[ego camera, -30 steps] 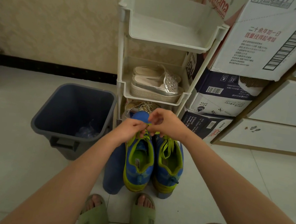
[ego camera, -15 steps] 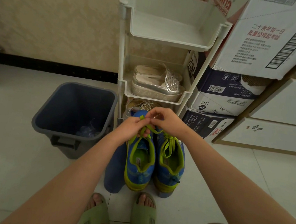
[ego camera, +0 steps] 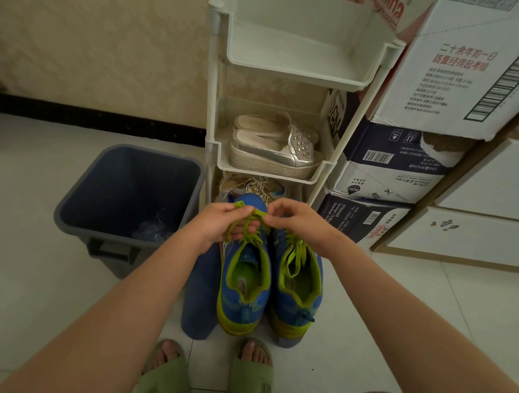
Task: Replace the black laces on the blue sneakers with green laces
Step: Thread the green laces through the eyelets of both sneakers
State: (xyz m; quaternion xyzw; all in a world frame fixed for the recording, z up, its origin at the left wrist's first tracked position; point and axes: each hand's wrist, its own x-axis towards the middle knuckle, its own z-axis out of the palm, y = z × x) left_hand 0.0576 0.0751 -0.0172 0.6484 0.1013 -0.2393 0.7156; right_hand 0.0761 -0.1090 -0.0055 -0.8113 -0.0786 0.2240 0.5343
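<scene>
- My left hand [ego camera: 220, 224] has its fingers curled and pinches a bright green flat shoelace [ego camera: 250, 218] between thumb and fingertips.
- My right hand [ego camera: 299, 219] comes in from the other side. Its thumb and forefinger pinch the same lace, and its fingertips are almost touching those of the left.
- Below my fingers the lace hangs in a small loop and runs down into the eyelets of the left blue knit sneaker [ego camera: 244, 290], which has a lime-green lining and a yellow-green sole.
- The right blue knit sneaker [ego camera: 296, 293] stands touching it. A green lace is threaded through it, and the loose ends droop over the tongue into the opening.
- Both sneakers have their heels towards me and their toes towards the rack.
- A blue rounded object [ego camera: 201, 291] shows under and to the left of the sneakers; I cannot tell what it is.
- A grey plastic bin [ego camera: 85, 206] stands on the pale tiled floor [ego camera: 11, 262] to the left, with crumpled clear plastic at its bottom.
- A white plastic tiered rack [ego camera: 300, 73] rises just behind my hands, and its middle tier holds silver platform slippers [ego camera: 274, 152].
- Stacked cardboard boxes [ego camera: 449, 73] stand just beside the rack on the right.
- My feet, in olive-green slides [ego camera: 251, 383], rest near the sneakers' heels.
</scene>
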